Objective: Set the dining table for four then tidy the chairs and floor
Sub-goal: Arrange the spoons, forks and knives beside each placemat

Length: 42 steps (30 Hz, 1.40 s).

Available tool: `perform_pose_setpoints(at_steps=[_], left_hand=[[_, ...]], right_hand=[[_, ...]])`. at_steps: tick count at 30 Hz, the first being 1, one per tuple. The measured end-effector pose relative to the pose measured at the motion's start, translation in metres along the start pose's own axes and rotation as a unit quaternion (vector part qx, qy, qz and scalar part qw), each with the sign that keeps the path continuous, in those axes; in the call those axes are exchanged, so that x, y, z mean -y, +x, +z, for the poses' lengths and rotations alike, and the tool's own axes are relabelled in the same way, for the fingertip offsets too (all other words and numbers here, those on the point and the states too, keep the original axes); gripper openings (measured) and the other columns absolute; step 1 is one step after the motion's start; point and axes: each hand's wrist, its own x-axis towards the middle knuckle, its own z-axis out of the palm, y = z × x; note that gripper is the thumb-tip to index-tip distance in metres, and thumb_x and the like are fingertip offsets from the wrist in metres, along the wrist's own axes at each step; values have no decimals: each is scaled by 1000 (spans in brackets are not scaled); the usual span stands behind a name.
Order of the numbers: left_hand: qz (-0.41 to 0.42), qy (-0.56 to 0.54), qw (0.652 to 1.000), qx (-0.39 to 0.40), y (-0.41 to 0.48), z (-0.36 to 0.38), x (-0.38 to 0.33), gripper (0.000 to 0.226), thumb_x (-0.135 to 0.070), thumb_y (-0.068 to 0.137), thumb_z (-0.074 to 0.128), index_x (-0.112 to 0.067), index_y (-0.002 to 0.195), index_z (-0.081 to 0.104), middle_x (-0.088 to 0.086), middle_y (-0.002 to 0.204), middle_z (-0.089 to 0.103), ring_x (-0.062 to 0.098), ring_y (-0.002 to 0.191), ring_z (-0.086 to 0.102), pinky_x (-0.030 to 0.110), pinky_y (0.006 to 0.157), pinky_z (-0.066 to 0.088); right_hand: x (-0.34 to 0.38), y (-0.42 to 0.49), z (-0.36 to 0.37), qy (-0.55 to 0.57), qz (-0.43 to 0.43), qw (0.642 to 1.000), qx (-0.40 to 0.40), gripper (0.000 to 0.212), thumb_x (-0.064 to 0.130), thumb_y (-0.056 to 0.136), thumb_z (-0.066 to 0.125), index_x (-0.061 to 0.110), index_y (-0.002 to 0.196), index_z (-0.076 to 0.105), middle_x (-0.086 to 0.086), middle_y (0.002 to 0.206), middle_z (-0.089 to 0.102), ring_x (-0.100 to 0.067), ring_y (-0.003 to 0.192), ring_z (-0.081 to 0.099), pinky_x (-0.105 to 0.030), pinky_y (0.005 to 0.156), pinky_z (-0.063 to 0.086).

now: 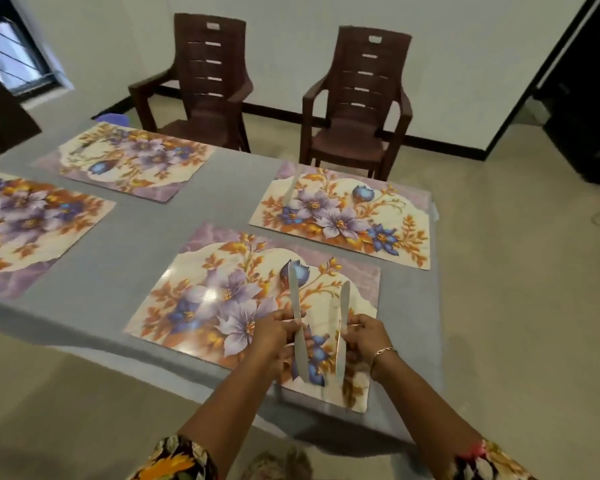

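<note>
Left hand (274, 336) at 6 o'clock, fingers curled round the middle of the left knife (296, 306), blade pointing to 12. Right hand (361, 336) just beside it, fingers pinching the right knife (342, 327) mid-length, blade also to 12. The two knives are near each other but apart, roughly parallel, both over the right part of the near placemat (215, 271); cannot tell if their lower ends touch the mat. Bracelet (383, 353) on the right wrist. The near placemat lies on the grey table (146, 244) at its 6 o'clock edge. Far-right placemat (395, 206) at 1 o'clock, with a third knife (292, 187) lying on its left side. Far-left placemat (136, 161) at 11, left placemat (32, 220) at 9, cut by the frame edge. Two brown chairs beyond the table at 12, left chair (208, 81) and right chair (361, 98), facing the table. Window (11, 57) at 10 o'clock.
</note>
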Motion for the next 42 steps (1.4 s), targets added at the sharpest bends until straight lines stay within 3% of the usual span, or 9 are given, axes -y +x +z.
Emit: perform_pose_setpoints(at_steps=[6, 11, 17, 21, 24, 27, 31, 40, 42], left_hand=[[-10, 51, 999, 14, 21, 5, -15, 19, 2, 94, 46, 1, 107, 60, 12, 83, 60, 21, 73, 60, 26, 57, 55], [-31, 77, 996, 39, 44, 3, -24, 22, 5, 93, 45, 3, 109, 60, 13, 79, 59, 22, 70, 60, 25, 51, 55], [-42, 122, 988, 82, 54, -5, -29, 17, 4, 91, 50, 2, 104, 61, 16, 93, 62, 24, 78, 61, 30, 66, 53], [-55, 166, 979, 104, 60, -14, -32, 11, 3, 91, 52, -4, 86, 58, 17, 92, 63, 24, 76, 61, 27, 56, 49], [-57, 172, 976, 117, 65, -17, -36, 10, 5, 89, 52, -2, 90, 59, 18, 90, 62, 24, 73, 60, 28, 56, 49], [-54, 173, 975, 131, 69, -19, -39, 14, 7, 88, 54, -4, 84, 61, 17, 88, 63, 24, 75, 61, 30, 62, 51], [-58, 191, 968, 150, 71, -24, -41, 19, 6, 88, 54, -8, 77, 60, 15, 86, 64, 25, 76, 61, 29, 60, 50], [-39, 223, 956, 188, 67, -46, -51, 18, 6, 92, 48, -4, 90, 63, 16, 92, 62, 22, 65, 59, 20, 43, 48], [-16, 231, 955, 185, 63, -55, -54, 19, 6, 92, 49, 2, 103, 63, 23, 98, 63, 32, 75, 62, 28, 54, 55]], right_hand=[[-1, 14, 10, -34, 32, 998, -35, 24, -6, 83, 55, 13, 69, 52, -10, 66, 52, -21, 52, 48, -27, 47, 44], [1, 15, 16, -57, 31, 995, -72, 23, -9, 80, 58, 11, 70, 54, -8, 66, 55, -21, 60, 54, -30, 54, 50], [1, 10, 25, -147, 16, 980, -131, 14, 0, 80, 66, 11, 79, 57, -1, 67, 54, -22, 71, 56, -32, 71, 52], [-1, 8, 33, -202, 29, 964, -171, 17, 5, 81, 65, 16, 75, 54, -1, 74, 55, -21, 79, 56, -31, 78, 50], [-1, 6, 37, -217, 34, 957, -191, 28, 5, 81, 64, 22, 65, 49, -1, 71, 56, -26, 82, 60, -36, 81, 53], [-1, 7, 37, -261, 38, 943, -203, 4, 10, 83, 65, 12, 82, 61, -10, 93, 67, -26, 91, 62, -27, 78, 47], [-1, 5, 40, -292, 55, 928, -223, 11, 19, 84, 66, 11, 90, 63, -9, 99, 67, -24, 92, 62, -26, 76, 46], [13, -17, 72, -191, 1, 946, -261, 5, 10, 84, 63, 6, 87, 64, -3, 81, 60, -16, 78, 55, -27, 76, 47], [23, -27, 92, -129, -23, 965, -226, 3, 6, 85, 61, 6, 83, 63, -2, 74, 58, -15, 70, 55, -27, 68, 48]])
